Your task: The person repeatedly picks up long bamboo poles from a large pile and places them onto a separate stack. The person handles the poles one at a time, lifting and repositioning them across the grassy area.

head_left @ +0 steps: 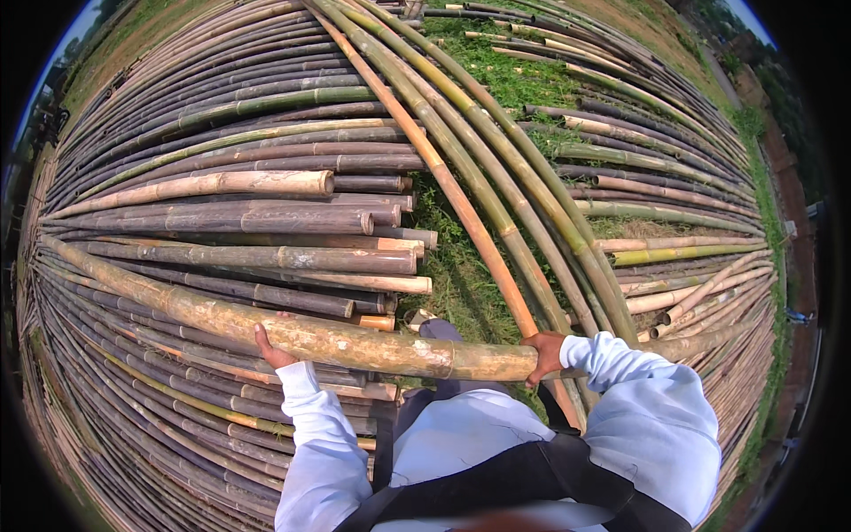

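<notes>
A thick, mottled yellow-brown bamboo pole (372, 344) lies across in front of me, running from the far left to its cut end near my right hand. My left hand (274, 348) cups it from below, thumb on the near side and fingertips just showing over the far side. At the cut end, my right hand (545, 355) is wrapped round the rim, with some fingers hidden. Close beyond that hand, an orange-brown bamboo pole (448, 182) and several greenish ones slope from the top centre down toward my right side.
Rows of dark bamboo poles (266, 217) fill the left, their cut ends facing a grassy strip (452, 257). More bamboo poles (665, 160) lie in rows on the right. A path (722, 75) runs along the far right edge.
</notes>
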Tool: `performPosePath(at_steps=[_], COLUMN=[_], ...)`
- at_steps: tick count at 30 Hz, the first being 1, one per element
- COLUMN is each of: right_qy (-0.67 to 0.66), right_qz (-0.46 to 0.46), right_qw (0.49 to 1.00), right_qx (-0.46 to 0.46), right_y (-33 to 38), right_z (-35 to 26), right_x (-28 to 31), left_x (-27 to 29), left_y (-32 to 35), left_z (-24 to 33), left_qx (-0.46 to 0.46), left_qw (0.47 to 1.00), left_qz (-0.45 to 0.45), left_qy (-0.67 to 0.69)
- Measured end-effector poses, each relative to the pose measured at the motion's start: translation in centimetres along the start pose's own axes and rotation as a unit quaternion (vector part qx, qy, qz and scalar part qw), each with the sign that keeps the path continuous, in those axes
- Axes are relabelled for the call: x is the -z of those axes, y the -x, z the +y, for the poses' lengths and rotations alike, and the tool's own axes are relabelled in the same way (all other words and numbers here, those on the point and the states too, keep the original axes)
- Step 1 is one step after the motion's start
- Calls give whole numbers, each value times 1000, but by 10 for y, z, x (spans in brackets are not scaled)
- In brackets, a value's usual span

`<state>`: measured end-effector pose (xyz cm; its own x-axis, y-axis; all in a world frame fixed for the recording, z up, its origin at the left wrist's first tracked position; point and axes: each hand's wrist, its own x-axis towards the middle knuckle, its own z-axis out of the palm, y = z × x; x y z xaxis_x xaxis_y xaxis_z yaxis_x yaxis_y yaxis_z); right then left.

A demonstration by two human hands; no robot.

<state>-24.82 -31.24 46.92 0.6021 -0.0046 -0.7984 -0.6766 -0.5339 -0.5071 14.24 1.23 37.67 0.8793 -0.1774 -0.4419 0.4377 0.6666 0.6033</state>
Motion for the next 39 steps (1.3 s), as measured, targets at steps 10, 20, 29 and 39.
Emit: performPosePath(at_steps=[10, 20, 29, 39], right_qy=[-34, -36, -55, -129], right_qz=[22, 58, 42, 39], right_qw=[998, 996, 997, 991], right_qx=[37, 63, 42, 19], right_y=[2, 12, -9, -40], right_z=[-29, -80, -110, -110], right_x=[-16, 8, 38, 60], left_x=[-27, -96, -143, -199], left_y=[-15, -50, -124, -171], left_z=[69, 109, 99, 71], left_qx=[-35, -60, -86, -99], left_qw=[991, 972, 978, 967], left_qz=[-31, -148, -84, -15], left_qy=[-129, -170, -173, -236])
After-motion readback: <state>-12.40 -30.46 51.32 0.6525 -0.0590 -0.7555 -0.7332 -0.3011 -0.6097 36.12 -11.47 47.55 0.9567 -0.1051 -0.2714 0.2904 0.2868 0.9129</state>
